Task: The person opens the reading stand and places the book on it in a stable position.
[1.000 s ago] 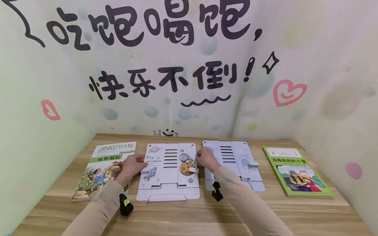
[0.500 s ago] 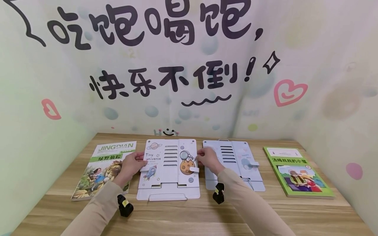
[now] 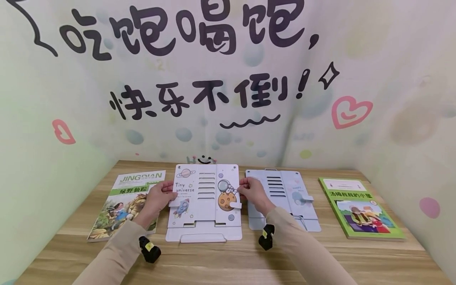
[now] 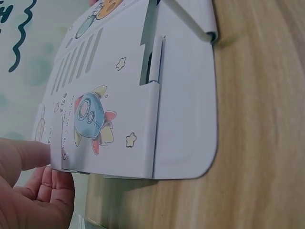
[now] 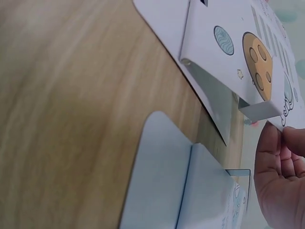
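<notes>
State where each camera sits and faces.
Head: head-worn, facing forward and down at the table; left hand, right hand, sleeves show.
Left wrist: worn there, facing the rocket print on the white stand; left hand shows.
Right wrist: worn there, facing that stand's planet print and the blue stand; right hand shows.
Wrist views share the white stand.

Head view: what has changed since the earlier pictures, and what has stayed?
The white stand's upper panel has tilted up, its far edge rising. The left hand and right hand have kept hold of its side edges. The base, the blue stand, the lion-cover book and the green book stayed put.
</notes>
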{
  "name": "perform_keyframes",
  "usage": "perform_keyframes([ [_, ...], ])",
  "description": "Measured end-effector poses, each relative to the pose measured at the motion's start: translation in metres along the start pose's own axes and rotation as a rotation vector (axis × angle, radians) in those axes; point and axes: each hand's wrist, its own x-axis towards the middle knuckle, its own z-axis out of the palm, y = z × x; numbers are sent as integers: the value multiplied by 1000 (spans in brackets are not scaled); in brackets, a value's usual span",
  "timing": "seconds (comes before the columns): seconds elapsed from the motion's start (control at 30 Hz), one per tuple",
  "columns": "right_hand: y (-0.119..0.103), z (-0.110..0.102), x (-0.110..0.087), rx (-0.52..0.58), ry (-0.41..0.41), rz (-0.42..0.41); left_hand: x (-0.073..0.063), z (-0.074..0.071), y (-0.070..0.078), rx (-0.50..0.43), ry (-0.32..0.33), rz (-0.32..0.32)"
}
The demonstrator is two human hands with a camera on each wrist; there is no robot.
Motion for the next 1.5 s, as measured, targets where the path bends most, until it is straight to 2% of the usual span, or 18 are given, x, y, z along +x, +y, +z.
perform_keyframes([
  [0.57, -1, -3, -10, 93, 13, -87, -5, -5, 2, -73, -8, 32],
  [1.0, -3, -3, -20, 134, 26, -137, -13, -8, 7, -75, -18, 15],
  [1.5, -5, -5, -31, 142, 35, -222, -27, -15, 13, -48, -50, 48],
])
